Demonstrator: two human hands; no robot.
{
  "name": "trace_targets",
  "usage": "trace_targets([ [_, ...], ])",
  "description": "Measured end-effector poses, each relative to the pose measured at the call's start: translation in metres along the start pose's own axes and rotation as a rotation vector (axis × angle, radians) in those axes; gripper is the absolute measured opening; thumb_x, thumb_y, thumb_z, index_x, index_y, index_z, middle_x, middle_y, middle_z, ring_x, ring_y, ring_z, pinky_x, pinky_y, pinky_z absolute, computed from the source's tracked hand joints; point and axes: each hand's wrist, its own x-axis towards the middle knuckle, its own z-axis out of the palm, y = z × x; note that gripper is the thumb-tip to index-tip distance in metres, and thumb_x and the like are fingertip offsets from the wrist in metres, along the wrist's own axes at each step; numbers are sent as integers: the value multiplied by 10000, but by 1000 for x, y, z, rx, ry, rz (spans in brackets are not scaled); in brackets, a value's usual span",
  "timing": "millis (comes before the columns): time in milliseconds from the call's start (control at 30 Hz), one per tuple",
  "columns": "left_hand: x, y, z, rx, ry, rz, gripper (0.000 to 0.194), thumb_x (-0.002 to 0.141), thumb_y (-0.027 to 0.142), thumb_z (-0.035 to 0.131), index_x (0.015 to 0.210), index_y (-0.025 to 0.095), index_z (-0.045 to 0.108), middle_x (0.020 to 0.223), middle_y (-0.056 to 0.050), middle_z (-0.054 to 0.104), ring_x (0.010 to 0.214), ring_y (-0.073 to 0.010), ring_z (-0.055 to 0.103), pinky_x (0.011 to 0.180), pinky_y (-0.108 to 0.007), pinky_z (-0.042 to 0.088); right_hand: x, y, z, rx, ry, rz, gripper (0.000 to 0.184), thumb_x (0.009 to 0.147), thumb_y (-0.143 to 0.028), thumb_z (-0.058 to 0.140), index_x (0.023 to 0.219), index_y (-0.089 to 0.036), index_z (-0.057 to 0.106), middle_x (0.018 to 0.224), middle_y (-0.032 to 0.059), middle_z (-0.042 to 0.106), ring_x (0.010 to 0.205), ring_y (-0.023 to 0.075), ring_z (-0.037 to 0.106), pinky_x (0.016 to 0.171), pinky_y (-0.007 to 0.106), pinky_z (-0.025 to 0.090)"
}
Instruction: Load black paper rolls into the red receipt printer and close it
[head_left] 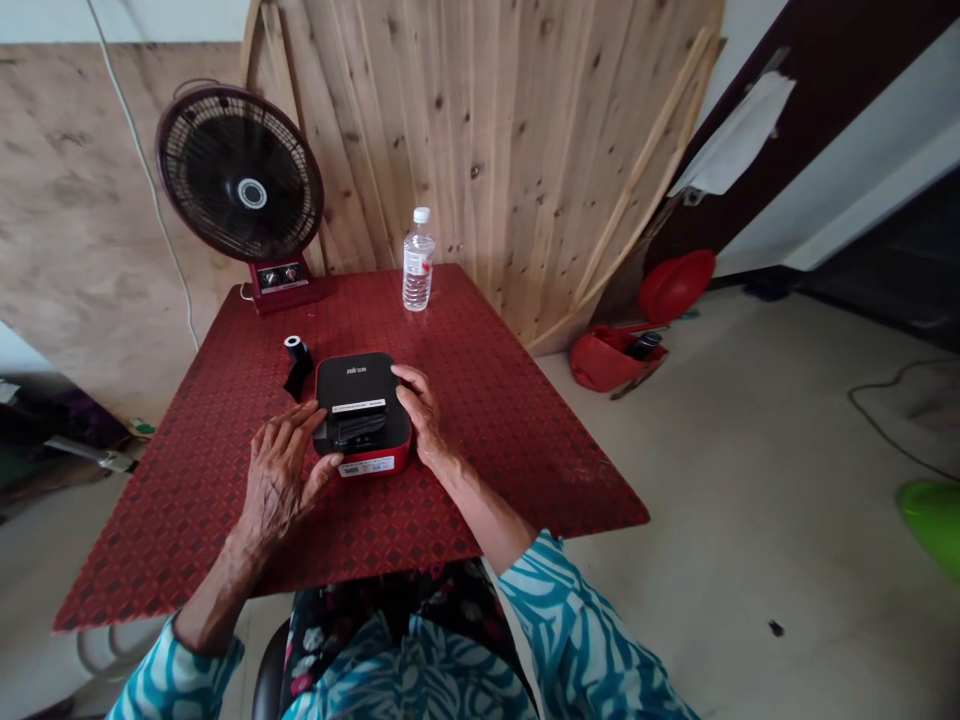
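Note:
On the table in front of me lies a squarish device [358, 378] with a black top, red sides and a white label on its front side. It looks like a small label printer, with a dark recessed slot across its lower half. My left hand [281, 470] grips its left side, fingers along the edge and thumb at the front corner. Against the right side, my right hand [424, 415] holds it with thumb and fingers at the upper edge. Beyond my left hand is a small dark roll [295, 346] with a white core and a loose black strip.
The red patterned table [495, 440] carries a dark red fan [240, 180] at the back left and a clear water bottle [418, 265] at the back. A wooden panel [480, 130] stands behind. A red bin [607, 358] with a raised lid sits on the floor at right.

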Motion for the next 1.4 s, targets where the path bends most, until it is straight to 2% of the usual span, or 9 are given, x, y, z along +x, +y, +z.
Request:
trace_targets([
  [67,-2,1,0,-180,-8,-107,470,933,491,503,1299,206,575,1361,-138,598,1232,-308,552,1046,-460,377,0,0,0,-2,-6,-3,285,834,-398,567,1081,-298,667,1240,19,605,1219,213,526,1122,421,360],
  [200,-3,-1,3,-710,88,-530,437,930,485,511,1279,240,607,1327,-86,629,1242,-274,558,1045,-403,418,-1,2,0,-9,-4,-23,305,854,-459,549,1091,-312,672,1241,17,612,1226,218,526,1133,430,356],
  [267,2,-4,6,-928,109,-720,463,859,504,611,1237,237,639,1255,-80,673,1160,-272,612,990,-381,461,-3,3,-2,-28,-14,-31,343,875,-511,521,1119,-320,668,1262,15,609,1250,218,515,1147,428,342],
  [367,14,-7,10,-1132,55,-850,565,711,466,761,1209,219,658,1166,-79,715,1064,-266,656,914,-353,493,-6,8,-4,-22,-37,-17,447,886,-590,484,1207,-316,632,1333,24,588,1300,226,490,1164,439,319],
  [533,30,-3,9,-1237,20,-893,628,566,333,832,1156,188,675,1081,-75,742,959,-258,682,802,-314,510,-7,17,-3,55,5,77,529,877,-629,486,1285,-305,577,1393,26,577,1336,239,478,1167,467,303],
  [833,39,-4,10,-1305,-26,-900,564,542,226,760,1101,201,696,1026,-40,744,879,-215,674,748,-282,497,-3,27,2,179,81,188,452,838,-569,565,1173,-276,649,1264,26,671,1204,239,580,1083,452,404],
  [1100,36,-10,19,-1313,-35,-930,612,550,211,715,1159,213,667,1112,-53,720,936,-240,671,773,-324,506,-4,27,1,109,76,147,451,847,-567,548,1183,-284,649,1284,29,661,1236,241,561,1051,430,436],
  [1300,34,-10,19,-1269,26,-923,594,555,234,742,1144,220,668,1184,-68,691,1030,-264,658,799,-328,522,-4,23,1,123,55,119,414,866,-538,536,1168,-282,659,1267,27,666,1212,233,578,1060,416,427],
  [1400,35,-9,17,-1267,-5,-910,630,555,241,753,1177,222,655,1176,-79,696,1041,-281,661,831,-363,530,-2,23,1,118,64,113,390,872,-521,533,1148,-281,668,1250,25,672,1210,227,577,1070,412,416],
])
